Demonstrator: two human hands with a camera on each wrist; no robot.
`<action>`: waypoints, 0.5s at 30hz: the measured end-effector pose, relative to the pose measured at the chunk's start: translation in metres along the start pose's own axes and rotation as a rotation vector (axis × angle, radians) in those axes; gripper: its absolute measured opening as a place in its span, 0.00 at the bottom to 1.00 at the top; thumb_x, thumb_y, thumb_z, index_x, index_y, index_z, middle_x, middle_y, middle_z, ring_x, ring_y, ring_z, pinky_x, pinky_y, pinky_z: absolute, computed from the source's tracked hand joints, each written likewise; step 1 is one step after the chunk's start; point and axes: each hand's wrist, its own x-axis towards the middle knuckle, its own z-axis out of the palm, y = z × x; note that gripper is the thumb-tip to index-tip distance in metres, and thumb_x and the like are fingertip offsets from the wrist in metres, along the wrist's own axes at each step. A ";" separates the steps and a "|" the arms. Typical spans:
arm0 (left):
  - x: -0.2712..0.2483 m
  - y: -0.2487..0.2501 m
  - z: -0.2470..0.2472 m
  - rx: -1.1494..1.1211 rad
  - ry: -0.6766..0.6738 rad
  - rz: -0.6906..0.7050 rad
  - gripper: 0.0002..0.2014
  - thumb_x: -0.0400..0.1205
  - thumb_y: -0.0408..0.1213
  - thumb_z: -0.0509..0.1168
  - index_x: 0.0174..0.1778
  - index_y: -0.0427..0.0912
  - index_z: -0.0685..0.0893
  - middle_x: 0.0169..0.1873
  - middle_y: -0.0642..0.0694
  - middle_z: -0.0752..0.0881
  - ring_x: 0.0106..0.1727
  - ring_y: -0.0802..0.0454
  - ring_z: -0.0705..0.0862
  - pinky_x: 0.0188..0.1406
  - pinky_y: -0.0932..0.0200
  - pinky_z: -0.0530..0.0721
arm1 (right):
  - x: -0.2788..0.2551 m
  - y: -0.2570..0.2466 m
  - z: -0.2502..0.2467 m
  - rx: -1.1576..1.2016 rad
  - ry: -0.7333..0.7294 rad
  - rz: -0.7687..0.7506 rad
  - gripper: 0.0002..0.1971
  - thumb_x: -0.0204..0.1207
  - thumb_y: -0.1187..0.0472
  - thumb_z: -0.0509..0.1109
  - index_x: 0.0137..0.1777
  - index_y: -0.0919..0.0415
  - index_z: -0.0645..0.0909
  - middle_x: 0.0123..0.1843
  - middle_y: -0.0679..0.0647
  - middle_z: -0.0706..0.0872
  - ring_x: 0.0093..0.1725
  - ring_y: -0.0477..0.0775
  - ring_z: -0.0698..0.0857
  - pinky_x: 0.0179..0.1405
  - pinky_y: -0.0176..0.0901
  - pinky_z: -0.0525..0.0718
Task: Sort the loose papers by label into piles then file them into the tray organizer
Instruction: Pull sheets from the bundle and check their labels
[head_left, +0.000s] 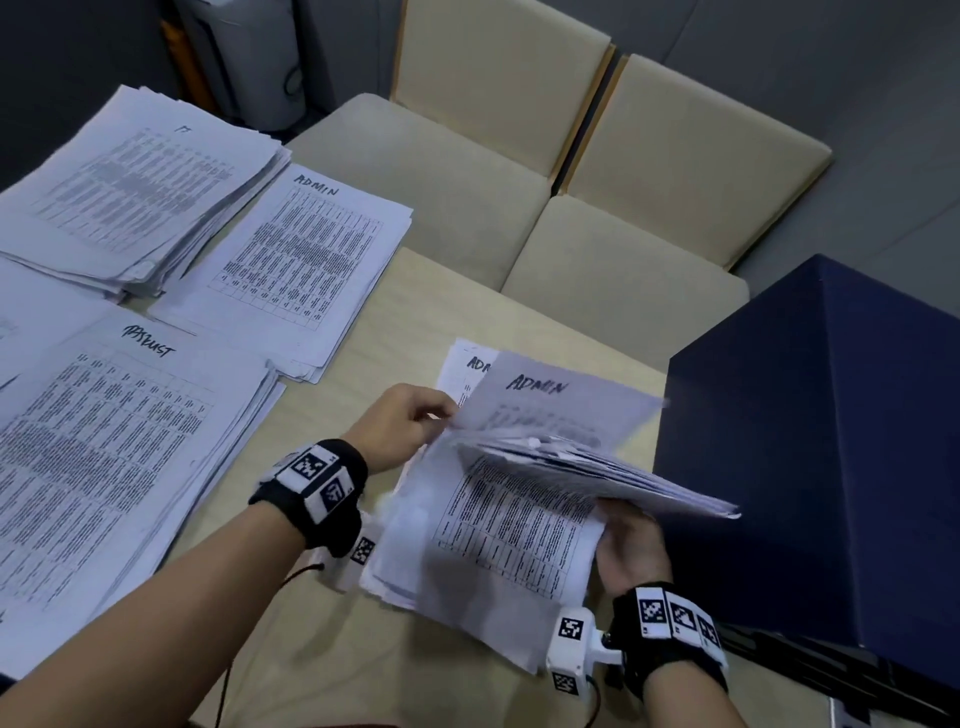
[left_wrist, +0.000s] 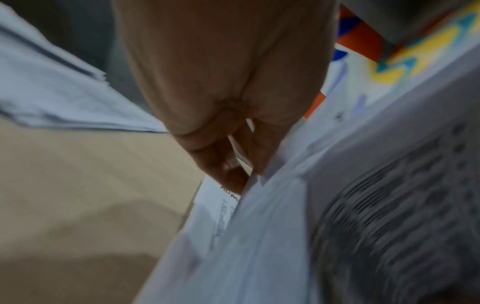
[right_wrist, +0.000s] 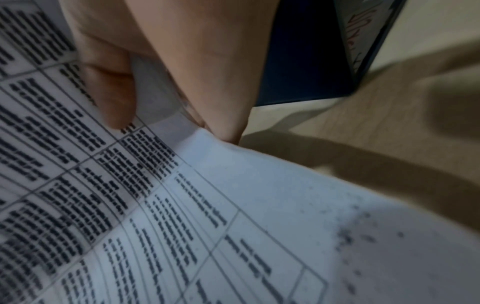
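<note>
A stack of printed papers (head_left: 498, 540) lies tilted in front of me over the table. My right hand (head_left: 618, 525) grips its right edge, thumb (right_wrist: 111, 92) on the top printed sheet (right_wrist: 155, 205) and fingers beneath. My left hand (head_left: 441, 415) pinches the left edge of a raised, blurred bundle (head_left: 587, 467), whose top sheet (head_left: 545, 395) reads ADMIN. In the left wrist view the fingers (left_wrist: 226, 170) close on the paper edge (left_wrist: 259, 205). Another ADMIN sheet (head_left: 465, 364) lies flat behind. The dark blue tray organizer (head_left: 831, 441) stands at the right.
Three sorted piles lie on the left of the beige table (head_left: 363, 649): a thick one (head_left: 140, 192) at the back, an ADMIN pile (head_left: 301, 260), and a large near pile (head_left: 119, 441). Beige chairs (head_left: 467, 197) stand past the table's far edge.
</note>
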 end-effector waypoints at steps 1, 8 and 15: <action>-0.001 0.004 0.001 -0.140 -0.023 -0.038 0.14 0.77 0.14 0.62 0.47 0.32 0.89 0.40 0.43 0.91 0.39 0.49 0.84 0.43 0.57 0.82 | -0.001 -0.001 0.003 -0.012 0.003 -0.014 0.13 0.67 0.74 0.68 0.50 0.68 0.88 0.47 0.63 0.92 0.51 0.66 0.88 0.56 0.56 0.84; 0.007 -0.013 0.020 0.447 0.257 -0.458 0.09 0.80 0.44 0.71 0.48 0.43 0.84 0.43 0.46 0.87 0.46 0.45 0.85 0.47 0.55 0.82 | 0.003 0.003 -0.005 0.007 -0.031 0.039 0.36 0.54 0.67 0.80 0.67 0.68 0.77 0.64 0.70 0.85 0.63 0.71 0.86 0.56 0.60 0.87; 0.013 -0.030 0.029 0.677 0.243 -0.397 0.21 0.78 0.40 0.71 0.25 0.44 0.68 0.23 0.47 0.71 0.28 0.43 0.70 0.25 0.60 0.66 | -0.004 -0.001 -0.010 -0.003 -0.061 0.003 0.18 0.53 0.64 0.84 0.40 0.68 0.83 0.42 0.62 0.89 0.42 0.60 0.91 0.44 0.49 0.88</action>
